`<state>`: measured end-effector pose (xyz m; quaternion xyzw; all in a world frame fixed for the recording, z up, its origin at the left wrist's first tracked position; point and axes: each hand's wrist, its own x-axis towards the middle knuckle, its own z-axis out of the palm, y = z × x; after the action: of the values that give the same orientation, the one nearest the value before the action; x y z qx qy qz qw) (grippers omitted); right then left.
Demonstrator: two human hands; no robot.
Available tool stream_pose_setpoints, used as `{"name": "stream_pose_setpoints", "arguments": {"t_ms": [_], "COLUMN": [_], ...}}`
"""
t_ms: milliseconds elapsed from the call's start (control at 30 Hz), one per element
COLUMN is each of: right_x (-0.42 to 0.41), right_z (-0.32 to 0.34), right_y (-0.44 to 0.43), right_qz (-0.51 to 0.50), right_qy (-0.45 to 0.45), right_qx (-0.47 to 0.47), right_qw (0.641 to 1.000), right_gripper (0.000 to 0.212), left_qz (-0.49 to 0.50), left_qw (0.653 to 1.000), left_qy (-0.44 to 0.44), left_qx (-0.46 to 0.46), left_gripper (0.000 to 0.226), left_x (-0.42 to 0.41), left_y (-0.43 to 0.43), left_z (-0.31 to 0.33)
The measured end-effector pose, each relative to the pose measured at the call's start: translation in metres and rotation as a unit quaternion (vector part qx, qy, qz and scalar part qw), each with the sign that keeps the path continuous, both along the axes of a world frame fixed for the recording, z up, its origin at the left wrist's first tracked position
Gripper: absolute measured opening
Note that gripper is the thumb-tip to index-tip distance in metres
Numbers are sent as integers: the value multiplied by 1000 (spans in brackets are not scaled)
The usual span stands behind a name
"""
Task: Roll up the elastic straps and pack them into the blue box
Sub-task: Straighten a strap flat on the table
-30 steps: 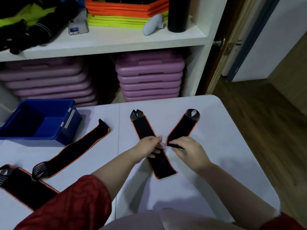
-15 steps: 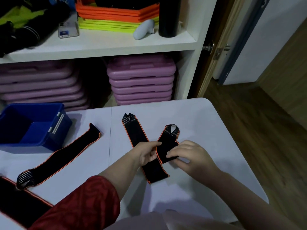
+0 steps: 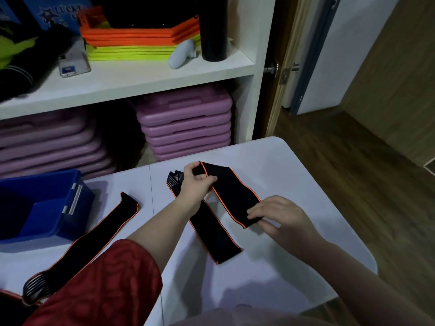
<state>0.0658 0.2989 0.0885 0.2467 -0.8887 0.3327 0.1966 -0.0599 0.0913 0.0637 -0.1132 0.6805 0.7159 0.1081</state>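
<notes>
White bench point(image 3: 294, 255) in front of us, white shelf unit point(image 3: 146, 78) behind it, stacked purple cases point(image 3: 186, 128) on the lower level, wooden floor point(image 3: 353, 172) to the right.

We hold one black strap with orange edging point(image 3: 231, 191) lifted above the bench, stretched between both hands. Our left hand point(image 3: 196, 182) has its grip closed on the far end, fingers pinched over the edge. Our right hand point(image 3: 280, 217) has its grip closed on the near end, thumb under, fingers on top. The strap hangs slack and flat between them, not rolled.

A second strap point(image 3: 211, 234) lies flat on the bench under our left wrist, running diagonally; its striped far end point(image 3: 175, 180) shows just left of the left hand. The held strap crosses above it.

A third strap point(image 3: 94, 238) lies flat further left, partly hidden by our red sleeve point(image 3: 106, 285); its striped end point(image 3: 35, 285) is near the bench's front edge. At the lower left corner a dark piece with an orange edge shows; we can't tell what it is.

The blue box point(image 3: 70, 208) sits at the left of the bench, open, with the third strap's far end just beside its right wall. We see no strap inside it, though its interior is dark.
</notes>
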Motion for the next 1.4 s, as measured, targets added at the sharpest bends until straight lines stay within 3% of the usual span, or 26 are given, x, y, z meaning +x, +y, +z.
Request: {"name": "stream_pose_setpoints", "arguments": {"t_ms": [100,233,533,633,800,933,1100,1300,1400], "right_x": [4,11,25,27,29,23,20,25,27], "right_z": [1,3,5,1,-21,-47,-95,-117,-119], "right_y": [-11,-26,-69,-80,-89,-89,-89,-93,-95], "right_qz": [-18,-38,-66,-78,-99,-109,-90,-104,-117], "right_qy": [-5,-13,-23,-48,-34,-73,-158,-205,-207], "right_qx": [-1,1,33,59,101,152,190,232,228], "right_qw": [1000,999,997,994,989,980,965,945,944], "right_gripper": [19,21,21,25,20,19,26,29,29], "left_qz": [-53,-89,-179,-212,-308,-378,-462,-475,-446], "left_qw": [992,985,968,958,871,804,675,652,668], "left_qy": [55,69,66,77,169,148,139,98,113], "left_qx": [-95,-128,-160,-180,-344,-434,-559,-583,-585], "left_gripper": [42,35,57,74,84,100,103,93,94], "left_x": [-1,0,-10,-23,-42,-49,-44,-41,-45], "left_y": [-13,-39,-97,-107,-118,-130,-139,-145,-142], "left_z": [9,21,16,10,-9,-35,-72,-98,-100]}}
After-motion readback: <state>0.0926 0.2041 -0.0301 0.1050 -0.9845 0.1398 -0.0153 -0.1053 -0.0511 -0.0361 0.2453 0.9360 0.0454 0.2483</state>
